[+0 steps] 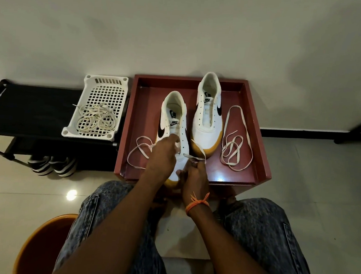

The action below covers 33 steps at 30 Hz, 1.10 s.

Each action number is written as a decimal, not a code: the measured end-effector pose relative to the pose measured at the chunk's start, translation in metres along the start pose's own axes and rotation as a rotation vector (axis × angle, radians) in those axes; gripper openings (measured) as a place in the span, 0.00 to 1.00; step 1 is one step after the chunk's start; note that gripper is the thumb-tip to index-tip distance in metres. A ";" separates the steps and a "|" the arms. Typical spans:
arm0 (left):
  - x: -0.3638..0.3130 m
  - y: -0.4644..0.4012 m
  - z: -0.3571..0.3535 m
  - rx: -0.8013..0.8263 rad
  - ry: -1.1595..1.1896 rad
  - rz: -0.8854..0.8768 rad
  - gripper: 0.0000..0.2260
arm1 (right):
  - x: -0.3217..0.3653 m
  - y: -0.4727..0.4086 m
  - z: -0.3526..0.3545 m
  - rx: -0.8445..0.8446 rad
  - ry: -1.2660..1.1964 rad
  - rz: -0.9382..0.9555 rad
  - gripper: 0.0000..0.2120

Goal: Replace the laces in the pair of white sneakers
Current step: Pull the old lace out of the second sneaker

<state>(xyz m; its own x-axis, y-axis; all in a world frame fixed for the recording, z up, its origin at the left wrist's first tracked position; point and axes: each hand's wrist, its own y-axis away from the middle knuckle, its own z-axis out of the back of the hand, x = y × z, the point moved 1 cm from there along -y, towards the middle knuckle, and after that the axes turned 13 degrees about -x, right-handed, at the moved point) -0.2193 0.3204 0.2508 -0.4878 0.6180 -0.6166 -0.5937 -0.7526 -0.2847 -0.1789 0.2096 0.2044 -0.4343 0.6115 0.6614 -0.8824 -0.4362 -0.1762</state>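
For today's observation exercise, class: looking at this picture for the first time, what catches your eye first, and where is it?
First, two white sneakers on a red tray in the middle: the near sneaker under both hands, the far sneaker unlaced. The left hand rests on the near one while the right hand pinches a lace. A spare lace lies at the tray's right; a white basket of laces sits left.
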 end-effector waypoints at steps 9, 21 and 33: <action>0.006 -0.010 0.027 -0.159 -0.219 0.087 0.19 | 0.002 -0.004 0.004 0.101 0.084 0.020 0.20; 0.005 -0.010 0.016 -0.169 -0.050 0.062 0.20 | 0.000 -0.003 0.004 0.073 0.008 0.033 0.20; 0.003 -0.011 0.014 0.123 -0.032 -0.022 0.19 | 0.003 -0.002 0.007 0.047 -0.009 0.028 0.07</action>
<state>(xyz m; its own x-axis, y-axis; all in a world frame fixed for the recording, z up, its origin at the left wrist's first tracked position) -0.2230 0.3336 0.2620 -0.4925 0.6424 -0.5871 -0.6776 -0.7064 -0.2046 -0.1774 0.2075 0.2121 -0.4567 0.5926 0.6635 -0.8605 -0.4834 -0.1606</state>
